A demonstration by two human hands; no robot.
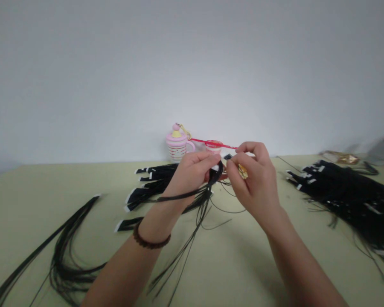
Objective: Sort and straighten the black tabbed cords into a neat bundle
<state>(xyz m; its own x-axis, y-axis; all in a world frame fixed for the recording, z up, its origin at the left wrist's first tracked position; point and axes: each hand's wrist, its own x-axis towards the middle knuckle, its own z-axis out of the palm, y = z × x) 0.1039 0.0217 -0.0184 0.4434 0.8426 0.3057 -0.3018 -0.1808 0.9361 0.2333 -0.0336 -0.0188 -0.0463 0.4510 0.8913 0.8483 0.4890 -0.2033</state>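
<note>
My left hand [196, 170] is closed around a looped bundle of thin black cords [216, 175], with a white patch at the fingertips. Loose strands from it trail down toward the front of the table. Close beside it, my right hand [254, 175] is raised with thumb and fingers pinched together. A small dark piece [228, 157] shows by those fingertips; whether it is gripped I cannot tell. A thin red stick [213, 143] runs behind, its right end reaching the right fingertips. Under and behind my left hand lie more black cord bundles [160, 175] with white ends.
A pink-lidded striped mug [177, 145] and a small red-and-white tub [213, 146] stand by the wall. A thick pile of black cords [348, 192] covers the right side. Another cord bundle [64, 243] curves at left. Gold wrapping [347, 159] lies at the back right.
</note>
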